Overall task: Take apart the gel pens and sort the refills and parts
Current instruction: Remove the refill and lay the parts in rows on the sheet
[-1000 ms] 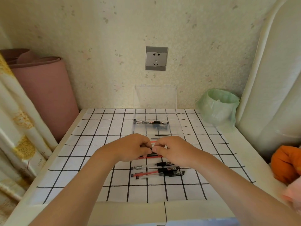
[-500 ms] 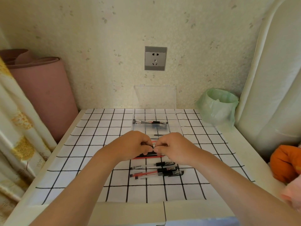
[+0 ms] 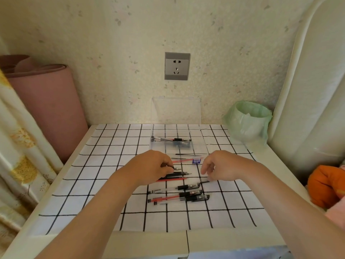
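My left hand (image 3: 155, 168) is closed around a pen barrel whose metal tip (image 3: 177, 168) sticks out to the right. My right hand (image 3: 224, 169) hovers apart from it, fingers curled down, and a thin black cap (image 3: 204, 181) pokes out from its fingertips at table level. Loose red and black refills (image 3: 175, 177) lie between the hands. Three whole gel pens (image 3: 179, 196) lie side by side nearer to me. Behind the hands stands a clear sorting box (image 3: 202, 146); its far compartment holds pen parts (image 3: 171, 140), and a red refill (image 3: 183, 160) and a small blue piece (image 3: 197, 161) lie at its front.
The box's clear lid (image 3: 175, 111) stands up against the wall. A green-bagged bin (image 3: 248, 122) sits at the back right. A pink roll (image 3: 43, 101) and a curtain (image 3: 16, 146) are at the left; an orange cloth (image 3: 324, 186) is at the right edge.
My hands were pressed together over one pen and have now pulled apart, the left keeping the barrel and the right moving right and down with the cap.
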A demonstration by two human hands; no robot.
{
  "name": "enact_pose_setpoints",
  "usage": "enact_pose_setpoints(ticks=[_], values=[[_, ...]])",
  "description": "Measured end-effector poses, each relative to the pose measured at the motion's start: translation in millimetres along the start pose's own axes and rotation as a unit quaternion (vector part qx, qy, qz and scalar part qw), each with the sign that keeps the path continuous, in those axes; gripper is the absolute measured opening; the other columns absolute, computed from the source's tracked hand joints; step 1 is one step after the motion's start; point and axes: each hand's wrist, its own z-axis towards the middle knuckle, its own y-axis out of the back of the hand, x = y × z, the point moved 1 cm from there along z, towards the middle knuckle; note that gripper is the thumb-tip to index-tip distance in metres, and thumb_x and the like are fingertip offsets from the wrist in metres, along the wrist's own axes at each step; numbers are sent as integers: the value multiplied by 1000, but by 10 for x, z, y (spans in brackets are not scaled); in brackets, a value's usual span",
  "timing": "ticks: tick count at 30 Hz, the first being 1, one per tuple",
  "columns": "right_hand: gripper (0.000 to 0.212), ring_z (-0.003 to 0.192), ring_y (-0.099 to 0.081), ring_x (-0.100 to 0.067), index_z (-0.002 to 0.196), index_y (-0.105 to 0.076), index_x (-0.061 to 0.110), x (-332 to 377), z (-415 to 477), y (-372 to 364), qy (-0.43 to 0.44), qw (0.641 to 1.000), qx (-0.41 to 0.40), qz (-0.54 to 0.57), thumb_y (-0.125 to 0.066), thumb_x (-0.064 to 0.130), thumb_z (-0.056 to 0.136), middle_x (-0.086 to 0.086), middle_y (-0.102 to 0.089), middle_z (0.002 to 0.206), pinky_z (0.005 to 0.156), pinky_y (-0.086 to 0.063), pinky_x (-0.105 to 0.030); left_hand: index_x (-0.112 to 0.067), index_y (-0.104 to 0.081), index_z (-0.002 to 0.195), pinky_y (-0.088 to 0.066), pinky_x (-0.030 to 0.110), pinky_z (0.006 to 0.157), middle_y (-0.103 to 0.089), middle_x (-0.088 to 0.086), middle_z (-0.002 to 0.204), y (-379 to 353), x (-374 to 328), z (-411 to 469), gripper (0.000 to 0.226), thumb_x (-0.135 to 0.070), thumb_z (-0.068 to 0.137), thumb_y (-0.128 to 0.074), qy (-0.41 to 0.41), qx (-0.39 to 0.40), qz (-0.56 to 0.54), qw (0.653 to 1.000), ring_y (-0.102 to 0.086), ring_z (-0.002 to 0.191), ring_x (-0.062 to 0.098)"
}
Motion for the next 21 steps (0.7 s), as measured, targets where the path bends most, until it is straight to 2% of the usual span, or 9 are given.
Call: enact_pose_setpoints(ticks=[3, 7, 11, 15, 21], values=[[19, 84, -61, -4, 94, -73, 35, 1, 18, -39, 2, 1000, -4, -1, -79, 27, 78, 16, -63, 89, 73, -47, -20, -31, -70, 108, -53, 29, 81, -61, -17, 86, -21, -13, 10, 20, -40, 96, -57, -1, 1, 5, 1000, -60, 82, 4], [13, 83, -62, -3, 89, -76, 33, 59, 29, -81, -1, 1000, -18, 2, -79, 31, 77, 19, -66, 83, 81, -53, -26, -32, -70, 109, -54, 32, 83, -65, -15, 91, -38, -17, 20, 21, -41, 95, -57, 2, 5, 2, 1000, -61, 83, 5], [11, 84, -62, -5, 92, -74, 30, 108, 13, -66, 9, 999, -43, -23, -75, 31, 81, 18, -64, 85, 79, -53, -27, -32, -70, 108, -54, 33, 85, -66, -14, 94, -40, -23, 5, 20, -40, 95, -57, -4, -1, -5, 1000, -61, 85, 5], [12, 86, -62, -4, 94, -71, 33, 165, 41, -41, 49, 993, -103, 29, -74, 31, 82, 16, -67, 91, 77, -51, -25, -32, -71, 108, -55, 33, 84, -67, -13, 93, -27, -11, 4, 19, -38, 95, -58, -5, -3, -26, 1000, -63, 84, 6], [16, 81, -61, 2, 98, -75, 33, 306, 53, -63, 93, 984, -131, 80, -74, 28, 83, 15, -70, 91, 77, -51, -25, -34, -70, 105, -55, 30, 79, -66, -13, 87, -9, -19, 10, 17, -38, 95, -58, -9, -7, -38, 999, -63, 80, 5]])
